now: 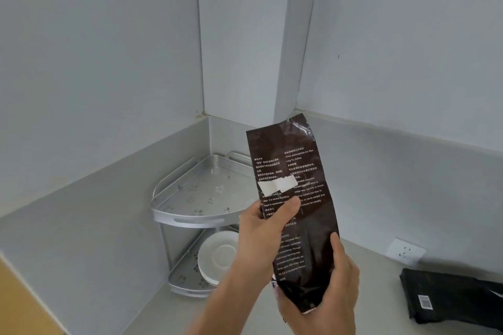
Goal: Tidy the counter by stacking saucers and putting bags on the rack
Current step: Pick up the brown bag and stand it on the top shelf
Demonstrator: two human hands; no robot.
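Note:
A dark brown coffee bag (299,168) with white print is held upright in front of the corner rack. My left hand (262,231) grips its left edge, thumb across the print. My right hand (324,299) holds its lower end from the right. The silver two-tier corner rack (187,219) stands in the counter's corner; its upper shelf holds nothing I can see. Stacked white saucers (217,255) rest on its lower shelf, partly hidden by my left arm. A second black bag (457,299) lies flat on the counter at the right.
The grey counter (95,239) meets white walls on the left and behind. A white wall socket (405,251) sits low on the right wall, just above the black bag. A wooden edge (19,307) shows at the lower left.

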